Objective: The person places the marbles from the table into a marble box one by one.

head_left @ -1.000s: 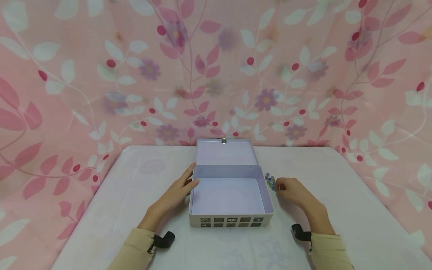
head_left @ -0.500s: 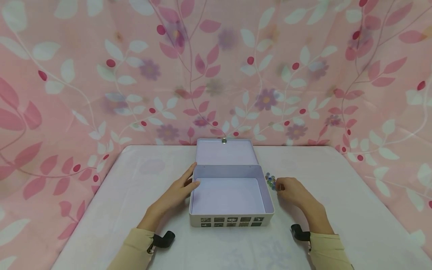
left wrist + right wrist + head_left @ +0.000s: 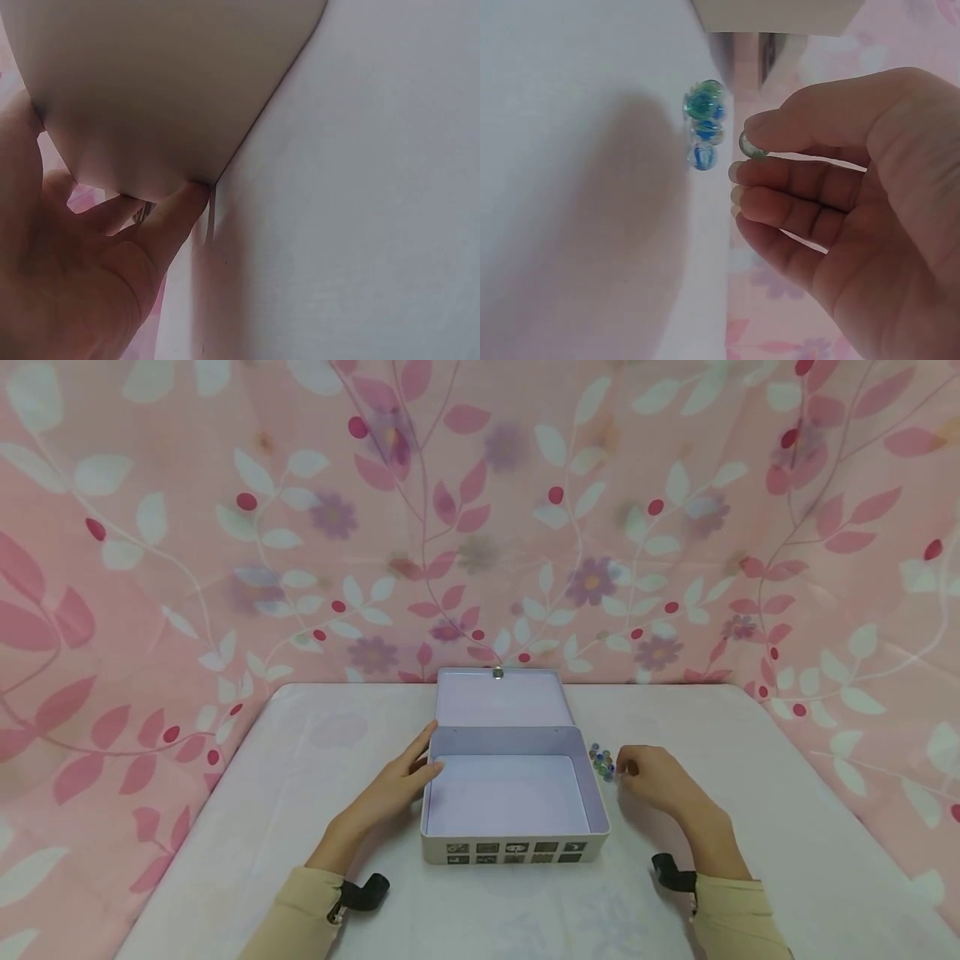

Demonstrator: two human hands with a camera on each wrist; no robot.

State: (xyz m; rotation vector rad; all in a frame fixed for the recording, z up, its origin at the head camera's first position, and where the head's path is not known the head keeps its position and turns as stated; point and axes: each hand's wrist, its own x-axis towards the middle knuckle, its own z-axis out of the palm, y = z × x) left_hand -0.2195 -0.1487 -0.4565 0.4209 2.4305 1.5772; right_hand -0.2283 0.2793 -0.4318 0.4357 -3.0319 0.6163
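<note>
Some room, seemingly, beneath the pinched marble (image 3: 750,148).

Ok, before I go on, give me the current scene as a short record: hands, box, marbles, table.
left hand: rests against the left side of the box, thumb at the rim
right hand: pinches a pale green marble at its fingertips
lid: open, tipped back away from the person
loose marbles: small cluster right of the box, blues and greens among them; exact count unclear
table: white, under box and cluster
backdrop: pink, floral, behind the table
</note>
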